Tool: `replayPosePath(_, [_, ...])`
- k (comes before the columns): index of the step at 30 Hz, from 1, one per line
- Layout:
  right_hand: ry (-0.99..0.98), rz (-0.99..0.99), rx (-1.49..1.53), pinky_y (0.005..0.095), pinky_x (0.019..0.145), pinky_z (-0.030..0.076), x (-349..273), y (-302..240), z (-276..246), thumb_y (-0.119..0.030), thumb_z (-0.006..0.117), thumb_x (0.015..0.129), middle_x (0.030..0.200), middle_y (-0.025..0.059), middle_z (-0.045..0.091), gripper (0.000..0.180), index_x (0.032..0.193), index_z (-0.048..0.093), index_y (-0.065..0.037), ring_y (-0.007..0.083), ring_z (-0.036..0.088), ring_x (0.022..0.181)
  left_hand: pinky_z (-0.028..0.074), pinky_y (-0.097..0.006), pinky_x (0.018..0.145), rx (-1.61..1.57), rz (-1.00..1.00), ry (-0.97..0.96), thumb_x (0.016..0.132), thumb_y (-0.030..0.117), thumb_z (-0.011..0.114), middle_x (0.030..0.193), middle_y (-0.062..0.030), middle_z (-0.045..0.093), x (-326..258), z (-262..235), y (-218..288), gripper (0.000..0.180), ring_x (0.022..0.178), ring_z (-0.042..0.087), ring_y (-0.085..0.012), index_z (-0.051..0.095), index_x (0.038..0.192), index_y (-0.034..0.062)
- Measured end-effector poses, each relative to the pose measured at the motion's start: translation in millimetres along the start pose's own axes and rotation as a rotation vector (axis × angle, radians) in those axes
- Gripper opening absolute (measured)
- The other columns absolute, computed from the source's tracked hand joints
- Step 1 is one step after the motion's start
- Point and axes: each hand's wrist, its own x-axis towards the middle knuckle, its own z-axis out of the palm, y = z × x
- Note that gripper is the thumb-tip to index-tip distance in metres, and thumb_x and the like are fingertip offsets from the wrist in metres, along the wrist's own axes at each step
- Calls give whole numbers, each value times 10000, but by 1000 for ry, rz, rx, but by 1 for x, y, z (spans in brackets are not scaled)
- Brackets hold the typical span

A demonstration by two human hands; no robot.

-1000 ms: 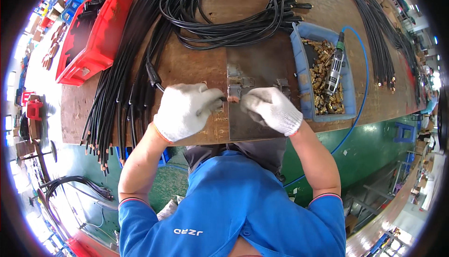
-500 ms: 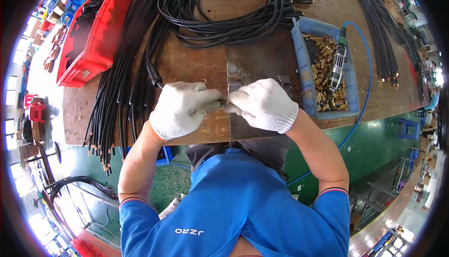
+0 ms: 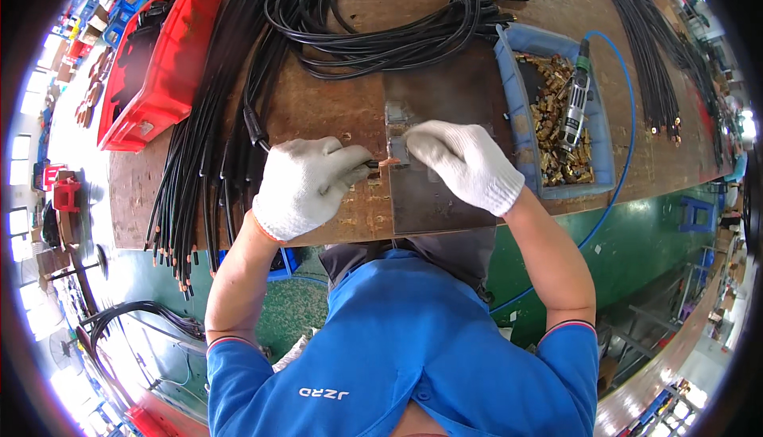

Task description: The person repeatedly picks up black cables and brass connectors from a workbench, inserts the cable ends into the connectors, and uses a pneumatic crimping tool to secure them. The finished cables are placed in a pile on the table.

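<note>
Near the middle of the frame the left hand [image 3: 306,185], in a white knit glove, is curled into a loose fist around the end of a black cable [image 3: 256,131], its fingers pressed together on the cable's tip, which points right toward a small metal fixture [image 3: 396,131] at the centre. The right hand [image 3: 465,163], gloved the same way, lies just right of centre with its fingertips pressed down on the fixture; whether it pinches anything under them cannot be told, since the glove hides the spot. Both hands almost meet at the fixture, which sits on a dark metal plate [image 3: 445,91] set into the brown wooden bench [image 3: 334,107]. The held cable runs up and left from the fist into a thick bundle of black cables [image 3: 211,159] that sweeps from the top centre down to the lower left, its bare copper-coloured ends hanging over the bench edge. At the right of the frame a blue tray [image 3: 604,147] holds brass fittings [image 3: 556,119] and a small power screwdriver [image 3: 574,103] (its blue hose loops down past the bench). A red bin [image 3: 167,56] stands at the upper left, and more cables [image 3: 652,56] lie at the upper right.
</note>
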Motion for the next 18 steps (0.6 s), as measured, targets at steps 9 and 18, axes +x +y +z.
replayPosePath(9, [-169, 131, 233, 454, 757, 507, 16, 2, 32, -434, 575, 1099, 831, 212, 718, 485, 984, 741, 6, 323, 669, 763, 545, -443, 660, 10, 19, 112, 798, 96, 786, 804, -108, 685, 0, 11, 3, 277, 720, 694, -346, 786, 1075, 98])
replayPosePath(18, [7, -49, -285, 536, 755, 565, -5, -4, 31, -394, 541, 1091, 832, 217, 744, 442, 890, 730, -48, 428, 741, 826, 529, -436, 630, -60, -59, 15, 869, 104, 758, 739, -135, 655, 6, 6, 12, 196, 670, 684, -347, 787, 1061, 119])
